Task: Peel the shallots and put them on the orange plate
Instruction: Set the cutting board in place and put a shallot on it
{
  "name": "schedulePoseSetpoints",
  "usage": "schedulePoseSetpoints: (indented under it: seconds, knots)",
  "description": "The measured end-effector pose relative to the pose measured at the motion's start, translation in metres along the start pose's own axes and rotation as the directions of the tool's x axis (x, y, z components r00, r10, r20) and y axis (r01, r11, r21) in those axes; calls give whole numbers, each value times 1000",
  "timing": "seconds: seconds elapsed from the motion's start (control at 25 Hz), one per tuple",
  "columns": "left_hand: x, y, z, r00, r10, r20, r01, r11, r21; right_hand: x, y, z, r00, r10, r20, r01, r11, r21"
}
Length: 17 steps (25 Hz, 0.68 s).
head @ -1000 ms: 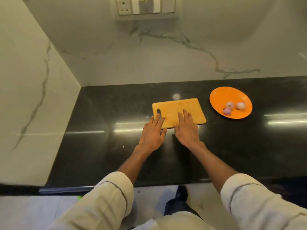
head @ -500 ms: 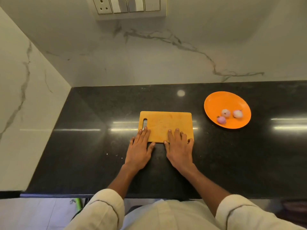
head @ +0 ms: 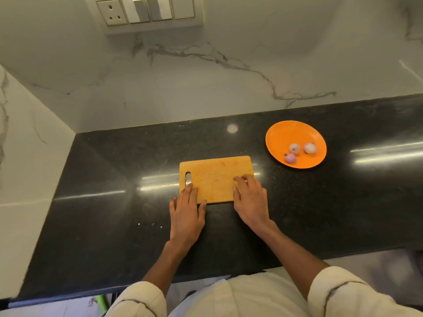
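Looks like we're basically done: three small peeled pinkish shallots (head: 297,152) sit on the round orange plate (head: 279,138). Left hand (head: 186,213) and right hand (head: 250,202) lie flat, fingers straight and together, on the rectangular wooden cutting board (head: 215,177). We'd just lift off gently.

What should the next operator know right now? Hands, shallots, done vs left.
Left hand: flat, fingers on the near left corner of the bare rectangular wooden cutting board, holding nothing.
Right hand: flat on the board's near right corner, holding nothing.
Three small round pinkish shallots lie on the round orange plate, right of the board on the black countertop.
Done: those three look peeled and plated.
Left: no other shallots in view; likely finished.
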<state>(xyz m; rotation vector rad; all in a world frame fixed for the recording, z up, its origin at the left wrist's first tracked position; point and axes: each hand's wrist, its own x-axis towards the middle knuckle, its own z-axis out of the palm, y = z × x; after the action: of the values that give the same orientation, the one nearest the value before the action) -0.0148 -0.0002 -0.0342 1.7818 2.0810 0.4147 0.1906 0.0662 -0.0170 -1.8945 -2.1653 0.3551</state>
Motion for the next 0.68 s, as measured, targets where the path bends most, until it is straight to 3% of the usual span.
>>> schedulePoseSetpoints:
  seconds: [0.12,0.24,0.4,0.56,0.68]
  knots:
    - [16,26,1,993,105,-47,-107,994,-28,7,21,-18,982,159,-104,-145,981,128]
    - [33,54,11,978,182,100,-182,983,-8,19,54,-40,943,294,-157,-258,942,215]
    - [50,111,37,954,247,172,-255,967,25,53,92,-60,898,401,-183,-345,897,275]
    - [94,165,55,930,299,216,-323,943,83,88,118,-68,917,378,-131,-351,917,189]
    - [120,174,66,919,242,311,-306,936,176,103,141,-64,953,301,-24,-299,951,73]
